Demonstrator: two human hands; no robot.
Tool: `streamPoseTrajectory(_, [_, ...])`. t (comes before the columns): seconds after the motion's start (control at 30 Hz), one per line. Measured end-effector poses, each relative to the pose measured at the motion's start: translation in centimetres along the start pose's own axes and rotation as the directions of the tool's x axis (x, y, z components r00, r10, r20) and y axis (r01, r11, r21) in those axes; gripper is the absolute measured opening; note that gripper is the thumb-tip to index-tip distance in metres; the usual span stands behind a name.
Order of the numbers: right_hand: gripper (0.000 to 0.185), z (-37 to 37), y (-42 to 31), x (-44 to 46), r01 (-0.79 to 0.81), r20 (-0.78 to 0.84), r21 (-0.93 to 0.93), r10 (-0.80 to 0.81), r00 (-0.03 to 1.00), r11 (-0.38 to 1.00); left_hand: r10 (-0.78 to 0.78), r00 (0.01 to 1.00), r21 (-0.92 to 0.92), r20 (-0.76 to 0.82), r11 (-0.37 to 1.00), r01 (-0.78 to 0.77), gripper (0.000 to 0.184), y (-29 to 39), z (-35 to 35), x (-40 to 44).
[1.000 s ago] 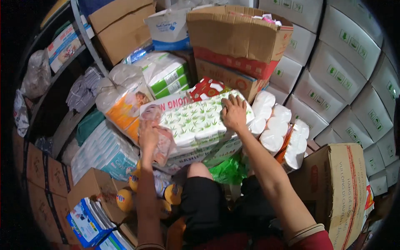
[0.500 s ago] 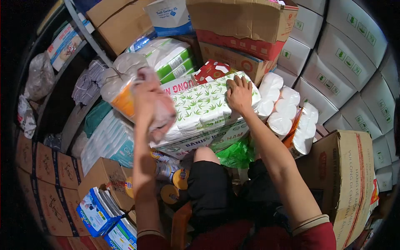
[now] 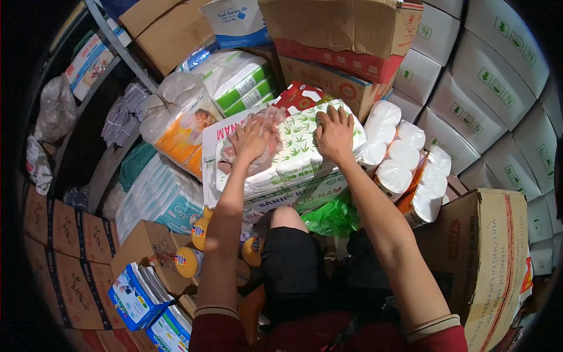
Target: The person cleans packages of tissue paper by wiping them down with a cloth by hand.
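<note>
A white package with green leaf prints (image 3: 299, 141) lies on top of a printed carton (image 3: 316, 195) in front of my knees. My left hand (image 3: 251, 139) presses a crumpled pinkish cloth (image 3: 267, 158) against the left part of the package, its fingers over the cloth. On the package's upper right part rests my right hand (image 3: 335, 132), fingers spread, holding nothing. A red patterned packet (image 3: 302, 98) sits just behind the package.
White tissue rolls (image 3: 402, 158) stand right of the package, beside an open cardboard box (image 3: 492, 252). Orange-wrapped rolls (image 3: 187, 138) lie to the left. Yellow-lidded jars (image 3: 189, 261) are below my left arm. White cartons (image 3: 469, 111) are stacked at the right.
My left hand has moved with the cloth from the package's left end, lifting and then coming down further right on its top. My right hand stays on the package. The view has shifted slightly.
</note>
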State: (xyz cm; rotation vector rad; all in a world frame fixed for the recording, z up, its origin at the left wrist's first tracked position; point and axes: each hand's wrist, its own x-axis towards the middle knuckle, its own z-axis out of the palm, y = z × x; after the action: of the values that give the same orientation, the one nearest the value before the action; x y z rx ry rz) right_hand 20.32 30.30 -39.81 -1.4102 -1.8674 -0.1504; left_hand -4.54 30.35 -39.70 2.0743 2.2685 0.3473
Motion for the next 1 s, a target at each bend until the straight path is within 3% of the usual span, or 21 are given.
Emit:
streamPoseTrajectory(0.27, [0.035, 0.0, -0.1, -0.1, -0.015, 0.009, -0.016, 0.015, 1.0, 1.0, -0.245, 0.968, 0.064, 0.047, 0.968, 0.242, 0.054, -5.0, -3.9, 0.0])
streamPoseTrajectory(0.47, [0.034, 0.1, 0.0, 0.0, -0.017, 0.013, -0.025, 0.017, 1.0, 1.0, -0.284, 0.947, -0.157, -0.152, 0.953, 0.261, 0.057, -12.4, -1.9, -0.1])
streamPoseTrajectory(0.67, [0.032, 0.0, -0.1, 0.2, -0.016, 0.012, -0.042, 0.017, 1.0, 0.999, -0.409, 0.841, -0.147, -0.354, 0.912, 0.382, 0.051, -10.2, -7.9, -6.7])
streamPoseTrajectory(0.7, [0.032, 0.1, -0.1, 0.2, -0.016, 0.002, -0.053, 0.016, 1.0, 0.998, -0.42, 0.808, -0.213, -0.412, 0.907, 0.363, 0.045, -9.3, -9.0, -7.4])
streamPoseTrajectory(0.8, [0.033, 0.0, -0.1, 0.0, -0.016, 0.0, -0.059, 0.016, 1.0, 0.998, -0.114, 0.821, -0.256, -0.56, 0.966, -0.04, 0.045, -4.7, -12.3, -9.8])
streamPoseTrajectory(0.87, [0.034, -0.2, -0.2, 0.0, 0.0, -0.005, -0.035, 0.0, 1.0, 0.999, 0.038, 0.801, -0.266, -0.597, 0.933, -0.243, 0.035, -0.5, -12.6, -11.0])
streamPoseTrajectory(0.93, [0.034, 0.2, -0.2, -0.2, 0.014, -0.021, -0.028, -0.015, 1.0, 1.0, 0.306, 0.858, -0.25, -0.412, 0.868, -0.429, 0.047, 0.7, -9.6, -10.6])
streamPoseTrajectory(1.0, [0.034, -0.1, -0.1, -0.1, 0.012, -0.013, -0.026, -0.012, 1.0, 1.0, 0.483, 0.864, 0.091, -0.141, 0.876, -0.474, 0.062, 2.9, -5.3, -10.3])
